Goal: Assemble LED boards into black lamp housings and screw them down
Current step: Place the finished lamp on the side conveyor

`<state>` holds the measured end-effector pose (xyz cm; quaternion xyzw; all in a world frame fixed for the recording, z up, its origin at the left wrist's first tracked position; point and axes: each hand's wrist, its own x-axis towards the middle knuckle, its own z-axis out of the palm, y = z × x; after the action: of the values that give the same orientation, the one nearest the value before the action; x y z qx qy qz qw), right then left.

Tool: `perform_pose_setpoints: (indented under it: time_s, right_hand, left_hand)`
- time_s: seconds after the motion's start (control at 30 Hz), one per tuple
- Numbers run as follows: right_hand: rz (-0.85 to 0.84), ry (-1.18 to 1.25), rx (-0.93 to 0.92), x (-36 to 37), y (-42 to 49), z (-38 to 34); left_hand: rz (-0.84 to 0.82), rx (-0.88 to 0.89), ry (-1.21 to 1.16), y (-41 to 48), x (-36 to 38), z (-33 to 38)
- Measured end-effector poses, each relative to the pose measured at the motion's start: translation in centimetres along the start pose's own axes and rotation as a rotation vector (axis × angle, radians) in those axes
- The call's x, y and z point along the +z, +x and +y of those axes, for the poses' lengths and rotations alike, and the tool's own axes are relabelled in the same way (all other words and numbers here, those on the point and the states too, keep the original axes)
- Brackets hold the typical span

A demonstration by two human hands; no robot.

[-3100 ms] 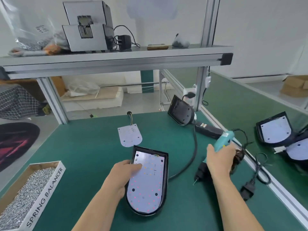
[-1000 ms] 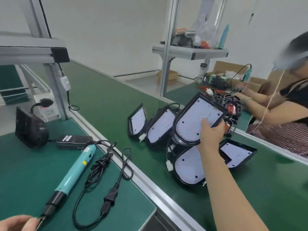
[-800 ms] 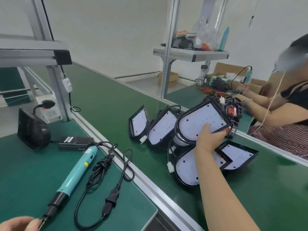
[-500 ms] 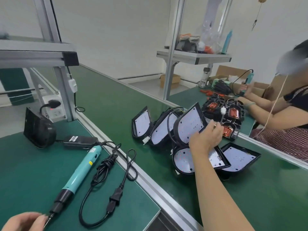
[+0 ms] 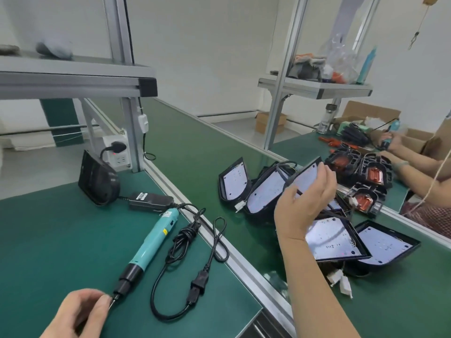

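My right hand (image 5: pixel 305 203) reaches over the green conveyor (image 5: pixel 195 152) and grips a black lamp housing (image 5: pixel 306 175) with a white LED board inside, tilted on its edge above the pile. Several more filled housings lie there: one upright (image 5: pixel 234 181), one leaning (image 5: pixel 264 195), two flat (image 5: pixel 334 237) (image 5: pixel 388 245). At the lower left, my left hand (image 5: pixel 78 313) has curled fingers on the bit tip of the teal electric screwdriver (image 5: pixel 151 242), which lies on the bench.
A power adapter (image 5: pixel 148 202), a looped black cable (image 5: pixel 192 252) and an empty black housing (image 5: pixel 97 181) sit on my bench. An aluminium rail (image 5: pixel 227 250) divides bench from conveyor. Across it, another person's hands (image 5: pixel 390 142) work beside housings with copper coils (image 5: pixel 366 172).
The screwdriver was put down and my view swung right to the conveyor. My right hand has carried the finished housing onto the pile and tipped it more upright; the left hand stays at the bit.
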<state>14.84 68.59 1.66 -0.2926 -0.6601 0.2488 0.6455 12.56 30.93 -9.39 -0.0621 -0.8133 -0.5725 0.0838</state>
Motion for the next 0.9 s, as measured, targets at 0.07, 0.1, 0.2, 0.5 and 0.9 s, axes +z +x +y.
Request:
perform_pose_setpoints:
  time_s: [0.07,0.1,0.2,0.5,0.9]
  right_hand:
    - [-0.057,0.050,-0.048,0.9,-1.6,-2.2]
    - [-0.090,0.075,-0.055,1.5,-2.5,-3.2]
    - [-0.213,0.160,-0.061,3.3,-6.0,-6.5]
    - [-0.579,0.406,-0.213,8.2,-20.1,-16.7]
    - [-0.951,0.378,-0.086,10.7,-26.2,-18.4]
  left_hand:
    - [0.078,0.046,0.040,-0.1,0.2,-0.3]
    - [0.099,0.055,0.057,-0.2,0.3,-0.3]
    - [0.123,0.027,0.081,-0.6,0.8,0.4]
    - [0.226,-0.142,-0.214,-0.7,0.1,2.1]
    - [0.487,-0.113,-0.389,2.4,-2.6,3.4]
